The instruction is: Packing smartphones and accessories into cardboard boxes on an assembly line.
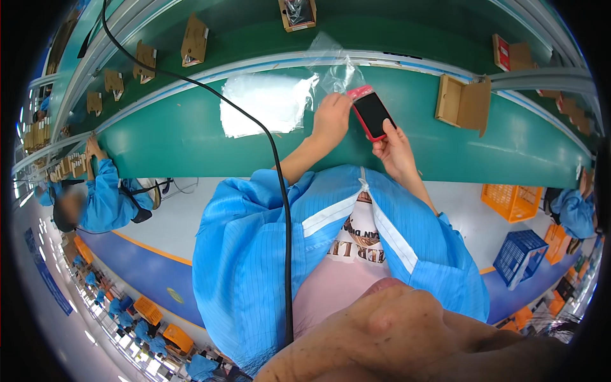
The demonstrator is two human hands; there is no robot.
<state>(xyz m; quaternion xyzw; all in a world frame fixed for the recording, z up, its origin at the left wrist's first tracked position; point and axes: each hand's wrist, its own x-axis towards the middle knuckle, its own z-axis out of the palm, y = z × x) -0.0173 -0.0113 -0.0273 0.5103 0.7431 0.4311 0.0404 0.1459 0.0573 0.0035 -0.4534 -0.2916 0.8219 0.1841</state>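
My right hand point(396, 151) grips a phone-like handheld device point(373, 114) with a black screen and a red edge, thumb on its lower right side. A pinkish-red strip shows at the device's top end. My left hand point(331, 120) is closed at the device's upper left corner, its fingers on a crumpled clear plastic bag point(344, 75). That bag spreads away from me over the bench's far edge. Left of my left hand lies a stack of flat, shiny clear bags point(261, 105). How the bag meets the device is partly hidden by my fingers.
An open cardboard box point(450, 102) stands right on the green bench point(191, 149). More small boxes point(194, 39) sit on the green surface beyond the rail. A black cable point(270, 137) hangs across my view. A person point(105, 197) in blue works at left; crates point(512, 200) stand behind right.
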